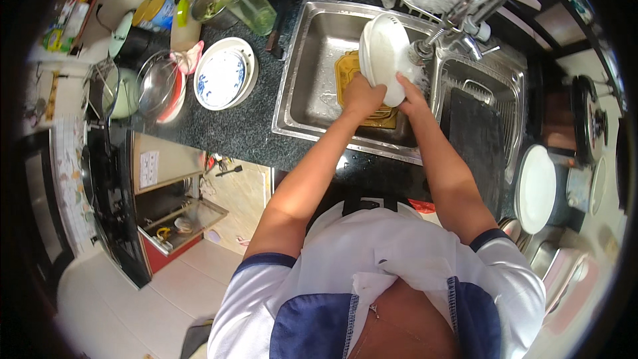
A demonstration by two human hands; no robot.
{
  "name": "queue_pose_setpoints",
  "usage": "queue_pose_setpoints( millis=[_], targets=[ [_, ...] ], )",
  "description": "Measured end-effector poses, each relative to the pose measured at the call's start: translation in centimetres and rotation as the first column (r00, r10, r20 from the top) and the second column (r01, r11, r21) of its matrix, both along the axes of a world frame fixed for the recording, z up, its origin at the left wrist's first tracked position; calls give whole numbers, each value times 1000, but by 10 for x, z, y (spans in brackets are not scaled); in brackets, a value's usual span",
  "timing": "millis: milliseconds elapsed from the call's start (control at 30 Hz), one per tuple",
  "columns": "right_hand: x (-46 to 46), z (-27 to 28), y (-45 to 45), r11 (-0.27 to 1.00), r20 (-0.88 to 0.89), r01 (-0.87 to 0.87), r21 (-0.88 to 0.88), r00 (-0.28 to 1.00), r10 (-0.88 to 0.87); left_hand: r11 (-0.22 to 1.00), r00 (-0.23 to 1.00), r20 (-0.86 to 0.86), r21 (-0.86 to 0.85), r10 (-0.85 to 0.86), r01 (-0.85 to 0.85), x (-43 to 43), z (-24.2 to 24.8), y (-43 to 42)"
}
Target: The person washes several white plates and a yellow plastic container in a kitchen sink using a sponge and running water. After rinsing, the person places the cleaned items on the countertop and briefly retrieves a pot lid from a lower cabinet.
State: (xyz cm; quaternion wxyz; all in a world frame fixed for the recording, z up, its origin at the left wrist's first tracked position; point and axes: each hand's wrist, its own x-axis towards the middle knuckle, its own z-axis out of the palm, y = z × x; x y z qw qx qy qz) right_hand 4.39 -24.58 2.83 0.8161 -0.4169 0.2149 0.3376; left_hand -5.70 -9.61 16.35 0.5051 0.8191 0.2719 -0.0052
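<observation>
A white oval dish (pixel 391 55), tilted steeply on edge over the sink (pixel 309 85), is gripped by both hands. My left hand (pixel 365 94) has its left rim, where another white dish seems to sit against its back. My right hand (pixel 412 95) clasps the lower right edge, close under the faucet head (pixel 421 52). Water splashes beside the dish on the right. Below lies a yellow-brown drain mat or tray (pixel 346 77) on the wet basin floor, partly hidden by the dishes and hands.
Stacked bowls with a blue-patterned plate (pixel 222 77) stand on the granite counter (pixel 224 129) at left. Behind them are a green-capped bottle (pixel 251 7) and a steel pot (pixel 209 5). A black cutting board (pixel 473 134) leans over the small right basin. A white oval plate (pixel 536 189) stands further right.
</observation>
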Motion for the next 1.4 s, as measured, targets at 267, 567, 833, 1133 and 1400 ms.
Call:
queue_pose_setpoints(
  millis=[267,567,833,1133,1400],
  targets=[
    [-2,0,4,998,77,-4,61,997,-1,801,888,148,-514,435,-307,2,-30,-5],
    [-4,-9,2,1000,101,12,-4,995,-12,893,983,-6,-419,181,-167,8,-56,10],
    [4,-20,14,992,-13,-67,-109,998,66,989,965,224,31,137,-147,-20,-9,10],
    [21,24,23,797,160,-549,-251,789,594,931,918,255,128,303,-343,-94,70,88],
    [5,-49,3,-68,-151,-154,-986,627,764,526,494,204,-483,845,-700,-182,52,241]
  ],
)
